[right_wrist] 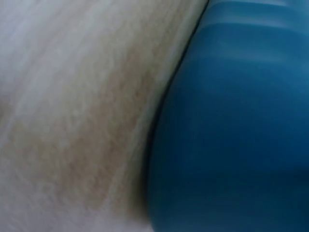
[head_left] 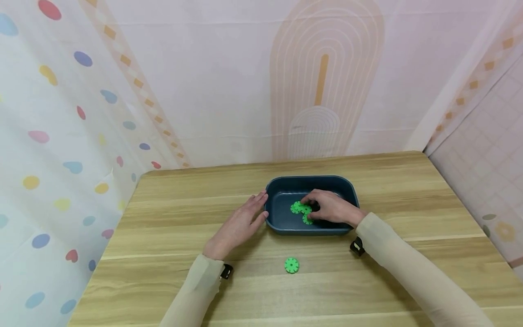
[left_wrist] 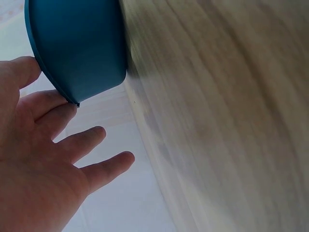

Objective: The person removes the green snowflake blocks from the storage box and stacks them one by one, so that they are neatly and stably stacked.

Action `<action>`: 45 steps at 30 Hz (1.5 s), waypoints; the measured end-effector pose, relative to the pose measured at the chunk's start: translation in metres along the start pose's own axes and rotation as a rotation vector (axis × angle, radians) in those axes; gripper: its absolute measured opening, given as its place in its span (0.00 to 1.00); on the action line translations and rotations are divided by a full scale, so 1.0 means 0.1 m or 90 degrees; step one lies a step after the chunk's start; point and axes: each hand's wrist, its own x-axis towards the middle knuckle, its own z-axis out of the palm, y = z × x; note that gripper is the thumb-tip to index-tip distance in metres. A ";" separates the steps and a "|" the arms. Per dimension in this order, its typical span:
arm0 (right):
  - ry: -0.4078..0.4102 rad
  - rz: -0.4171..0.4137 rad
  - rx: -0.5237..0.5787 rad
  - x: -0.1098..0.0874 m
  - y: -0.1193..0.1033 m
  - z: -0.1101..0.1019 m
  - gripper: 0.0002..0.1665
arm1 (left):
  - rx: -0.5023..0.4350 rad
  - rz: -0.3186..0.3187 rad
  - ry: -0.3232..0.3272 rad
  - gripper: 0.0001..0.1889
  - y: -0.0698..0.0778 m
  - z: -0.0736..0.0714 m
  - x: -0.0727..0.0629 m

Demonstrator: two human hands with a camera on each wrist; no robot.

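Note:
A dark blue rectangular bin (head_left: 286, 231) stands on the wooden table. My left hand (head_left: 241, 222) touches its left end; in the left wrist view, the thumb and some fingers of that hand (left_wrist: 43, 145) meet the rim, and the other fingers stretch free. Inside the bin, my right hand (head_left: 331, 206) reaches down with bent fingers over several notched green plastic discs (head_left: 296, 207). Its thumb and a fingertip are at the discs, but whether they pinch one cannot be told. Another notched green disc (head_left: 291, 265) lies flat on the table in front of the bin.
The wooden table (head_left: 171, 218) reaches back to a patterned cloth backdrop (head_left: 229, 91). A dotted cloth (head_left: 53, 181) hangs at the left. Blurred in the right wrist view, the bin's outer wall (right_wrist: 231, 135) fills the right side, and that hand is out of sight.

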 end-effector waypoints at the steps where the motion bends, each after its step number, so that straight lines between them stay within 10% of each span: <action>1: -0.001 -0.001 0.000 0.01 0.00 0.00 0.24 | -0.001 -0.001 0.000 0.31 0.00 0.00 0.00; 45: 0.009 -0.003 0.006 -0.04 -0.07 0.02 0.18 | 0.002 -0.011 -0.007 0.31 0.00 -0.01 -0.02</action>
